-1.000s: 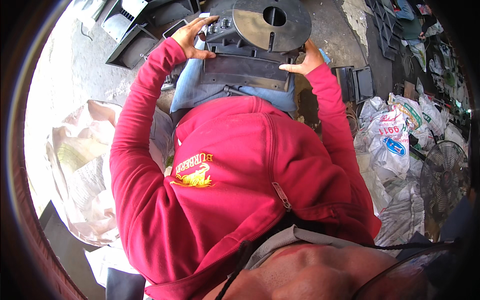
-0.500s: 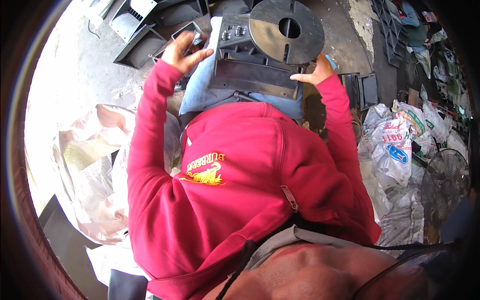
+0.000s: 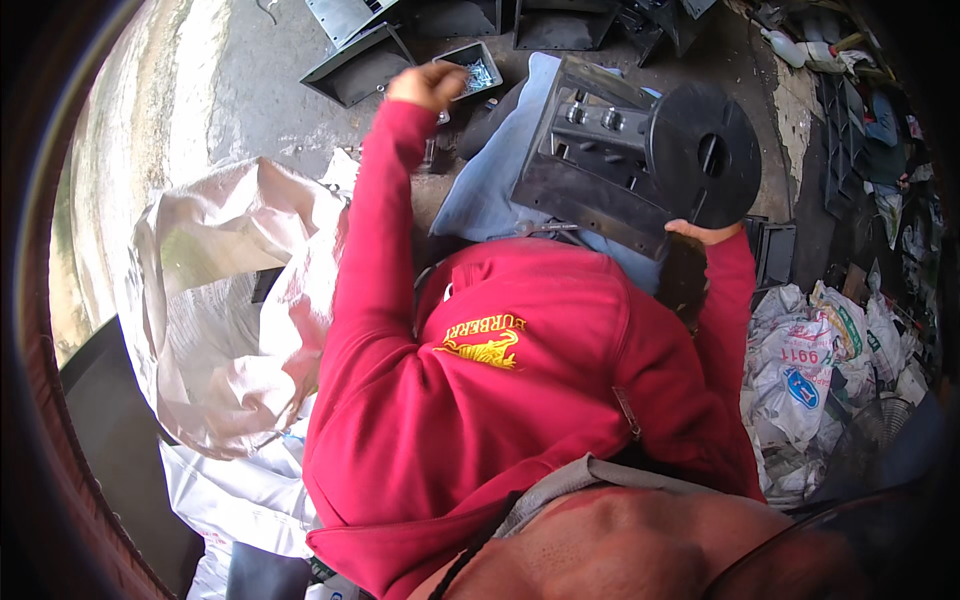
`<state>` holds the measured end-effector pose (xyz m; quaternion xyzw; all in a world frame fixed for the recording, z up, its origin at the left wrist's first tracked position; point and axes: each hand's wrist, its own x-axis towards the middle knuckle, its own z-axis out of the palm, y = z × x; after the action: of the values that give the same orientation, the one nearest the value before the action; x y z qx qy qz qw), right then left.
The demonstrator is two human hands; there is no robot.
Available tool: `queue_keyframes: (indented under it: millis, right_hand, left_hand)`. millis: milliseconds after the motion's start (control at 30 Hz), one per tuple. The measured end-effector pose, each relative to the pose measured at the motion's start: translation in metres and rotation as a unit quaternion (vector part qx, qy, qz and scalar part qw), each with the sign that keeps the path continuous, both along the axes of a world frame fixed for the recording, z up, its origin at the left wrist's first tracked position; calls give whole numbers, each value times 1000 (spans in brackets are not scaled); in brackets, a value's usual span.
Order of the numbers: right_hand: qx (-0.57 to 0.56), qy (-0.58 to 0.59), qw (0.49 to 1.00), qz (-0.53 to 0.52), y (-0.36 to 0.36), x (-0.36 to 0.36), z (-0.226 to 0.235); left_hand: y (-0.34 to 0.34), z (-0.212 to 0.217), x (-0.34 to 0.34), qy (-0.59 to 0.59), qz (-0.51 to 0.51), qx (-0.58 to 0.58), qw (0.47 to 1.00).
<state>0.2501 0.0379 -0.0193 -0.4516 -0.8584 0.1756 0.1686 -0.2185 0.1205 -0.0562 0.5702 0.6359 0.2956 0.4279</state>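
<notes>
A black frame [image 3: 590, 150] with a round slotted disc [image 3: 735, 150] at its right rests across my lap on blue cloth [image 3: 480, 195]. My right hand [image 3: 705, 233] grips its near right edge, thumb on top; the other fingers are hidden beneath. Up at the left, my left hand [image 3: 428, 87] is beside a small tray [image 3: 490, 88] holding shiny small metal fasteners [image 3: 479, 73]. Its fingers are curled together, and whatever they hold is not visible. Metal wrenches [image 3: 545, 228] lie at the frame's near edge.
Several black box-like parts [image 3: 360, 65] stand on the floor ahead. An open white woven sack [image 3: 240, 300] is at my left. Plastic bags [image 3: 800, 350] pile up at my right, with a fan [image 3: 880, 425] beside them. More black parts [image 3: 840, 145] are stacked far right.
The view has swung left, so everything sits further right in it. My left hand's fingers, spread before, are now curled together near the tray. My right hand stays on the frame.
</notes>
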Motion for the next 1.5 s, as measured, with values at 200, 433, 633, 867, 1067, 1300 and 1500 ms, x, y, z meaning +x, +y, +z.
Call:
queue_keyframes:
  millis: [200,433,633,867,1067,1300,1500]
  right_hand:
    - [-70,52,993,-81,-14,16,11]
    - [-236,342,864,-285,-19,42,8]
    - [-239,473,728,-435,-51,54,27]
    - [-191,363,715,-565,-24,48,47]
    - [-193,413,726,-515,-36,59,44]
    - [-189,434,818,-328,-18,-2,54]
    - [-195,525,754,-344,-34,20,46]
  left_hand:
    - [106,-250,-43,222,11,-207,953]
    - [165,-404,5,303,-16,-281,910]
    - [154,-384,54,367,-45,-221,902]
    - [184,-406,24,223,-177,-355,890]
    - [194,-394,3,-66,-142,-423,892]
    - [171,-346,-5,-442,60,-423,789]
    - [171,-356,-14,-446,111,-383,801]
